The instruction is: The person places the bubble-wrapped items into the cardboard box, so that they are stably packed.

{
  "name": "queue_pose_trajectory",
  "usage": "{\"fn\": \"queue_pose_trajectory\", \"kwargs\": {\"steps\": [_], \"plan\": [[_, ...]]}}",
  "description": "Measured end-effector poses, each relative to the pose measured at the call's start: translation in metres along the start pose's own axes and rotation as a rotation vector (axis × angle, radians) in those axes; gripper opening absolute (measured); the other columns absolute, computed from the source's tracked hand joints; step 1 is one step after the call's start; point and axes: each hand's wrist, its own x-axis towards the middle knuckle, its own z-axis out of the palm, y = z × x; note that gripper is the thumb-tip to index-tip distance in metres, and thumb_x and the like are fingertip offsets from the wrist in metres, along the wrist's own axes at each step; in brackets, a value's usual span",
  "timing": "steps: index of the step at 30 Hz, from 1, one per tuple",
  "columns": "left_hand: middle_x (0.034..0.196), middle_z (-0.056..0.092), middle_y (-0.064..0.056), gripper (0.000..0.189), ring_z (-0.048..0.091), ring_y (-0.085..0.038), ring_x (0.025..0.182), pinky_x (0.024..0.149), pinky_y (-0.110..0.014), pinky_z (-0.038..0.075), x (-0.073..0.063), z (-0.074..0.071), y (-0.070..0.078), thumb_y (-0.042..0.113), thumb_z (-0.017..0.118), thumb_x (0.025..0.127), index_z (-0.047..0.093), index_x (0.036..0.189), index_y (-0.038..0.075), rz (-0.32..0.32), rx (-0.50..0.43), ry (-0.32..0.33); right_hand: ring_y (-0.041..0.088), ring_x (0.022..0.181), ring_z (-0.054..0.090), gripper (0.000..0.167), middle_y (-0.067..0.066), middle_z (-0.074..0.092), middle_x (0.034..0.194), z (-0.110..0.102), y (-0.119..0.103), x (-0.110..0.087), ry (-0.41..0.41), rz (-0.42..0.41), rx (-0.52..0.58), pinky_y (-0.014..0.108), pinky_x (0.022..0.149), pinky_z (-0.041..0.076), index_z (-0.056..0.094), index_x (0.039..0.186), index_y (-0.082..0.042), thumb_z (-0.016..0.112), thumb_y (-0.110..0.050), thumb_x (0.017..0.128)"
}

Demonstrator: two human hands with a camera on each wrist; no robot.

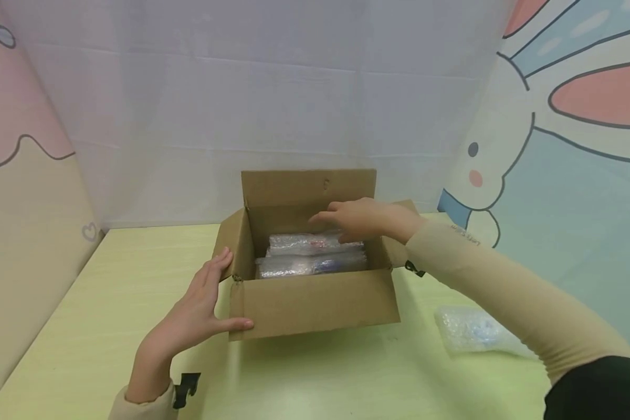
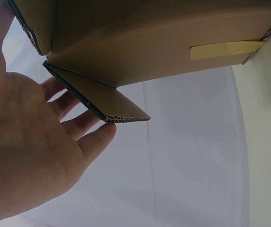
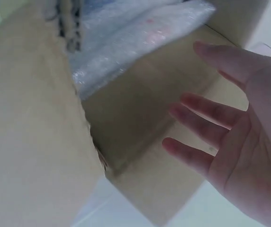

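An uncovered cardboard box [image 1: 315, 303] stands on the table with its flaps spread. Inside lie bubble-wrapped packets [image 1: 312, 265], stacked toward the near side. My left hand [image 1: 194, 312] rests at the box's near left corner, thumb on the front flap and extended fingers against the left flap [image 2: 97, 97]. Over the box's right half my right hand [image 1: 364, 219] hovers with spread fingers and nothing in them. The right wrist view shows that hand [image 3: 239, 137] apart from the wrapped packet [image 3: 140, 45], beside bare cardboard inside the box.
Another bubble-wrapped packet [image 1: 478, 329] lies on the table at the right, partly behind the right forearm. A white cloth wall [image 1: 189, 116] hangs behind the box. Yellow tape [image 2: 225, 49] sticks to the box's side.
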Motion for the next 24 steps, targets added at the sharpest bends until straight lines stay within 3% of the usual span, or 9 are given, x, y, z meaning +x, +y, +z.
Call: {"fn": "queue_pose_trajectory", "kwargs": {"steps": [7, 13, 18, 24], "plan": [[0.162, 0.011, -0.016, 0.122, 0.013, -0.039, 0.147, 0.112, -0.065, 0.024, 0.001, -0.001, -0.001, 0.057, 0.079, 0.069, 0.008, 0.155, 0.01, -0.001, 0.001, 0.002, 0.023, 0.099, 0.062, 0.068, 0.011, 0.05, 0.138, -0.008, 0.01, -0.046, 0.17, -0.011, 0.186, 0.039, 0.084, 0.054, 0.035, 0.15, -0.019, 0.067, -0.012, 0.09], [0.162, 0.012, -0.016, 0.122, 0.013, -0.04, 0.147, 0.112, -0.065, 0.024, 0.001, -0.001, -0.003, 0.056, 0.08, 0.069, 0.007, 0.156, 0.01, -0.005, 0.011, 0.008, 0.03, 0.119, 0.058, 0.067, 0.01, 0.05, 0.141, 0.002, 0.027, -0.087, 0.286, 0.017, 0.215, 0.045, 0.094, 0.052, 0.035, 0.15, -0.019, 0.067, -0.014, 0.091], [0.162, 0.011, -0.016, 0.122, 0.013, -0.039, 0.148, 0.112, -0.065, 0.024, 0.001, -0.001, -0.005, 0.057, 0.079, 0.069, 0.007, 0.156, 0.01, -0.007, 0.015, 0.009, 0.024, 0.108, 0.061, 0.069, 0.009, 0.053, 0.135, 0.017, 0.037, -0.124, 0.365, 0.05, 0.2, 0.04, 0.085, 0.054, 0.035, 0.15, -0.018, 0.068, -0.01, 0.09], [0.162, 0.011, -0.015, 0.122, 0.014, -0.039, 0.147, 0.112, -0.064, 0.025, 0.001, 0.0, -0.006, 0.058, 0.079, 0.068, 0.008, 0.155, 0.01, -0.015, 0.012, 0.008, 0.027, 0.118, 0.058, 0.07, 0.009, 0.051, 0.141, 0.038, 0.046, -0.164, 0.38, 0.132, 0.259, 0.044, 0.088, 0.053, 0.034, 0.151, -0.014, 0.068, -0.012, 0.09]]}}
